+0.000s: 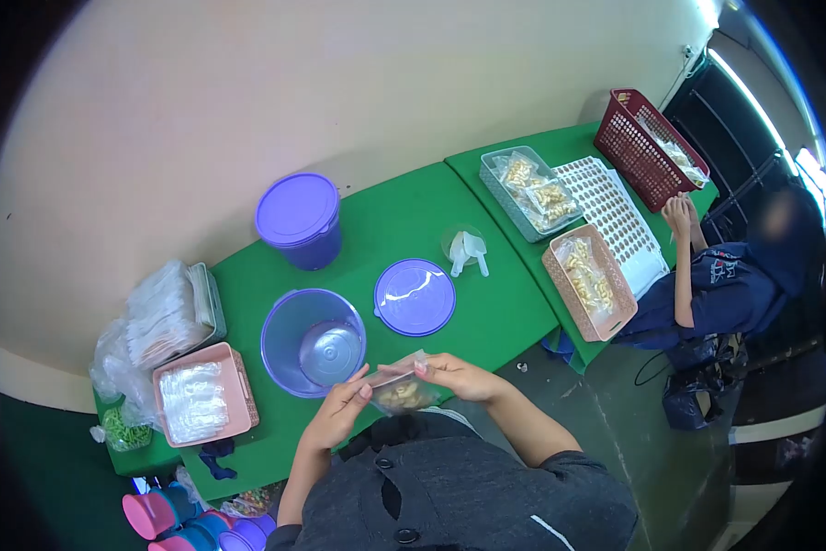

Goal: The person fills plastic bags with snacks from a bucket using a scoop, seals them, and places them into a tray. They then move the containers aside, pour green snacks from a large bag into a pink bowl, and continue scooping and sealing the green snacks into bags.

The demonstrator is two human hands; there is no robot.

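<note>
A clear plastic bag of pale snack pieces (404, 395) hangs between my two hands, close to my chest. My left hand (339, 413) pinches its left upper corner. The right upper edge is gripped by my right hand (459, 376), thumb on top. Just beyond my left hand stands an open purple tub (280, 344), with only its bottom showing inside. Its purple lid (415, 297) lies flat on the green cloth to the right. Behind it, white plastic scoops (469, 253) rest on a small clear round dish.
A lidded purple tub (298, 220) stands by the wall. At left, a pink basket (247, 395) holds plastic bags. At right are a clear bin (523, 225) and a peach basket (615, 321) of filled bags, a sticker sheet (606, 202), a maroon basket (629, 151) and a seated person (734, 285).
</note>
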